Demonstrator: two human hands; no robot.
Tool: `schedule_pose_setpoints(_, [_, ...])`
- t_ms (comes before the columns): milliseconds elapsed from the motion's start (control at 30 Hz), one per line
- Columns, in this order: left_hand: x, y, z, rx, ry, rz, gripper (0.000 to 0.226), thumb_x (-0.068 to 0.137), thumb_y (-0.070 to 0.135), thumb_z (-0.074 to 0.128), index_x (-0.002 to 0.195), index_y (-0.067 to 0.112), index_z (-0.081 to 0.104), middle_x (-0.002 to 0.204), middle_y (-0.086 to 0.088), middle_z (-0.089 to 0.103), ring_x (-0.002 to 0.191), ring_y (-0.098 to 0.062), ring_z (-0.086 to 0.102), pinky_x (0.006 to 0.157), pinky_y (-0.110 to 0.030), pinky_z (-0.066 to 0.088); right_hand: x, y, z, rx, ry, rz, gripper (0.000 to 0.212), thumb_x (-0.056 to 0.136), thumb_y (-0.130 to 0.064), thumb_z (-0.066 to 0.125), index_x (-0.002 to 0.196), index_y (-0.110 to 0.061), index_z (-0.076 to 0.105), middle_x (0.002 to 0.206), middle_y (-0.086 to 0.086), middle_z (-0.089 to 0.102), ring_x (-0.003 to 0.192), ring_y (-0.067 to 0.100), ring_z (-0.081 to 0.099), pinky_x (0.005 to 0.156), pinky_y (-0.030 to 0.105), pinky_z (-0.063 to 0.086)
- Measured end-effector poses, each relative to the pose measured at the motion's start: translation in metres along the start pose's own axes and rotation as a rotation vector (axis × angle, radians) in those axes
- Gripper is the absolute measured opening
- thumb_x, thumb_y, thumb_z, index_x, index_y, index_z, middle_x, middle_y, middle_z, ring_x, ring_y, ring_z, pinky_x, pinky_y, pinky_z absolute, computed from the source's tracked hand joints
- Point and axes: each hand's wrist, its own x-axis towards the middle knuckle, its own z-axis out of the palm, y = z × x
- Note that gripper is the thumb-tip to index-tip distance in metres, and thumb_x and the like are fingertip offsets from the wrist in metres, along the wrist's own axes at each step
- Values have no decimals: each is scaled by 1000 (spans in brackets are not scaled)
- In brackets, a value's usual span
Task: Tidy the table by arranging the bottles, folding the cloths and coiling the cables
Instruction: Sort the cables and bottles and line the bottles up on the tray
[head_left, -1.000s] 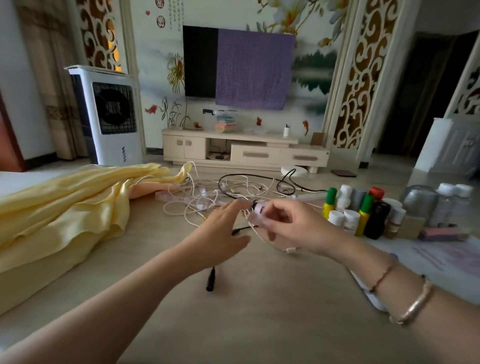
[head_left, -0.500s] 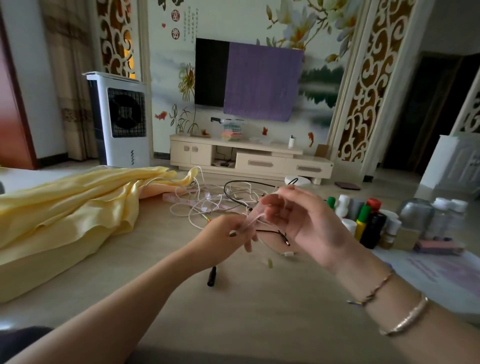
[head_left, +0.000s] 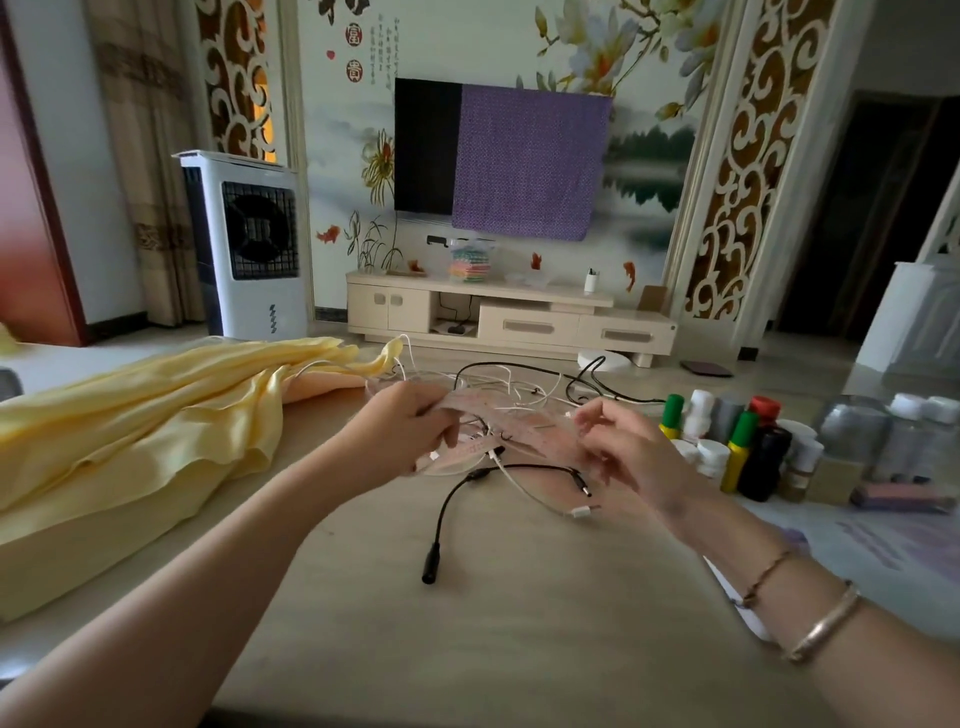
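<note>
both hands (head_left: 410, 431) (head_left: 623, 452) grip pink tape (head_left: 519, 434) (taut); bottles (head_left: 743, 447) clustered right, contents unclear.

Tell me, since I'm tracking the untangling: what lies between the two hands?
In the head view, a pale pink strip stretches from the left hand to the right hand, with tangled cables beneath.

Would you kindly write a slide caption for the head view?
Both hands, left hand and right hand, stretch a pink strip above tangled cables, between yellow cloth and grouped bottles.
</note>
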Motion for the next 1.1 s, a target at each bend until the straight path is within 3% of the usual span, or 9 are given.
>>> schedule_pose_setpoints(100, [-3,9,2,-498,-118,-124,34,102,18,40,69,10,44,48,5,32,39,-9,23,39,-18,18,10,1,16,-281,-117,-55,34,87,-10,63,114,-28,54,94,-4,60,69,0,55,59,12,44])
schedule_pose_setpoints(267, [-9,14,3,-862,-233,-147,35,101,12,36,66,13,40,56,2,31,39,-6,24,39,-16,23,30,-3,54,-341,-238,-86,27,81,-15,75,106,-19,66,79,-3,51,60,-2,50,58,13,42])
schedule_pose_setpoints(367, [-11,10,-1,-935,-248,-185,34,100,12,36,66,14,41,56,2,32,38,-5,27,39,-15,29,38,-5,71,-342,-350,-60,7,81,-19,76,84,-17,69,80,7,57,79,10,53,74,25,44])
schedule_pose_setpoints(500, [-8,3,-13,-1036,-164,-253,37,102,23,38,66,15,40,53,4,33,35,-5,25,36,-15,26,48,-3,71,-717,-164,-138,25,80,-46,72,77,-22,67,114,3,60,111,20,48,98,39,41])
schedule_pose_setpoints(600, [-3,-4,-24,-1113,-57,-321,43,103,34,38,64,17,41,52,5,33,36,-5,27,36,-16,31,40,-5,53,-549,-276,-151,30,81,-42,74,93,-14,70,108,6,69,97,21,63,88,35,50])
schedule_pose_setpoints(733, [5,-12,-31,-1161,80,-390,43,103,35,38,65,17,39,51,5,35,33,-6,26,33,-13,30,33,-13,29,-426,-280,-117,35,72,-38,81,80,-11,60,76,7,72,67,12,65,68,23,49])
schedule_pose_setpoints(867, [9,-17,-30,-1198,173,-450,42,103,32,39,64,15,39,48,4,37,32,-5,28,33,-13,30,33,-25,14,-672,-202,-249,23,76,-31,79,78,-23,58,71,-6,59,64,7,51,65,26,43])
schedule_pose_setpoints(967, [11,-23,-31,-1225,211,-475,42,104,28,36,64,15,38,47,4,36,31,-5,27,33,-13,25,34,-29,13,-836,-101,-329,16,82,-32,71,80,-22,58,79,-8,63,76,12,57,74,34,48])
schedule_pose_setpoints(1100, [14,-35,-32,-1106,285,-531,37,102,21,38,65,16,39,49,4,37,33,-6,28,33,-13,28,35,-32,11,-639,-143,-236,17,86,-23,70,82,-8,62,77,2,66,71,13,63,72,31,50])
